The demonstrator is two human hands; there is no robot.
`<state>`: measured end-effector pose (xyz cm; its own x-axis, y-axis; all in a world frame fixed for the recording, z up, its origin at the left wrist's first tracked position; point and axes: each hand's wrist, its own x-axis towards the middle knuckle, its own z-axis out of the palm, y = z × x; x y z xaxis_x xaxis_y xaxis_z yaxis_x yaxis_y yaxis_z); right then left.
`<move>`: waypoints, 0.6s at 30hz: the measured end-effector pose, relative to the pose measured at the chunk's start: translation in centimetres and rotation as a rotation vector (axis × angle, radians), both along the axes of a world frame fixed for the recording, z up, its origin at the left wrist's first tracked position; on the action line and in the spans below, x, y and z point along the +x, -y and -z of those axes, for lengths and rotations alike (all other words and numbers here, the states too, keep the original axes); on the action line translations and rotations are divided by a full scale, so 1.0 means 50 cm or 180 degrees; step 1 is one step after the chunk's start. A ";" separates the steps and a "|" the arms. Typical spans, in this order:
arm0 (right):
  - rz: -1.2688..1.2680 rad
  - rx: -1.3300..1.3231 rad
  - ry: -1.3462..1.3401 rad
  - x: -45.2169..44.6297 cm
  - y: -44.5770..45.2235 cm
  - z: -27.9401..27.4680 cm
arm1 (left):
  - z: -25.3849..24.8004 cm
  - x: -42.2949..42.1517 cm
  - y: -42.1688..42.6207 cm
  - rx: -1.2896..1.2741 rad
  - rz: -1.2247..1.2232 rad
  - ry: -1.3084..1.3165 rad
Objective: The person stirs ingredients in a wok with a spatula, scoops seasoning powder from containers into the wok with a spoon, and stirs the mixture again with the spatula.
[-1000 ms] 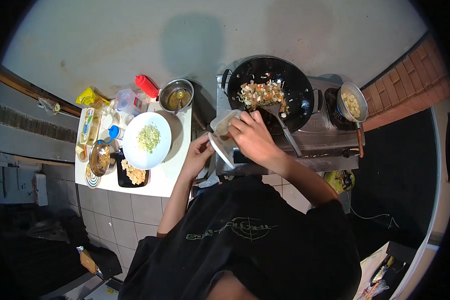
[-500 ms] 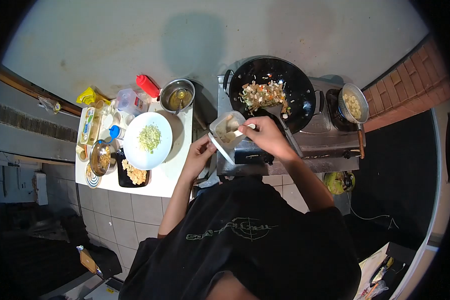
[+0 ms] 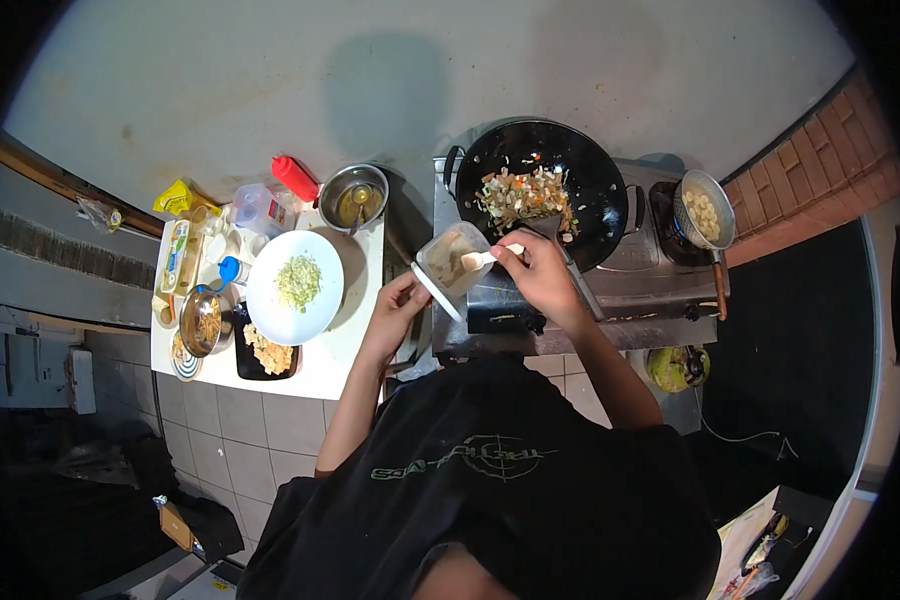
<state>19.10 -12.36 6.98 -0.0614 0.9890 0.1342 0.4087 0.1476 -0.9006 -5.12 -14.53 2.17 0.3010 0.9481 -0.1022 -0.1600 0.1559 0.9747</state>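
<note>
My left hand [image 3: 400, 304] grips a clear square container [image 3: 438, 256] together with its white lid [image 3: 437, 292], which hangs at the container's near side. My right hand [image 3: 542, 274] is closed on a small white spoon [image 3: 482, 259]; the spoon's bowl is at the container's opening and looks filled with something pale. Just beyond my right hand is a black wok [image 3: 600, 190] on the stove, with chopped, mixed food [image 3: 525, 194] in it. A metal spatula [image 3: 582, 288] leans in the wok, its handle beside my right hand.
A white table [image 3: 360, 340] at the left holds a white plate [image 3: 320, 285] of chopped greens, metal bowls, a black tray of food, a red bottle [image 3: 293, 178] and containers. Right of the wok, a strainer [image 3: 725, 212] with pale pieces sits over the second burner.
My right hand has come back from inside the container, and the white spoon now shows with pale contents in its bowl. The container has tilted slightly in my left hand.
</note>
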 end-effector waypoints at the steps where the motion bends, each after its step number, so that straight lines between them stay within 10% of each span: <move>1: 0.0054 0.0303 0.0078 -0.002 0.002 -0.005 | -0.001 0.001 0.001 0.0001 -0.0001 0.0001; 8: -0.0084 0.1214 0.0715 -0.010 0.000 0.000 | -0.001 -0.004 -0.001 -0.0042 -0.0069 -0.0028; 18: 0.0000 -0.0817 -0.0835 0.028 -0.018 0.042 | -0.001 0.001 0.003 -0.0097 -0.0065 -0.0005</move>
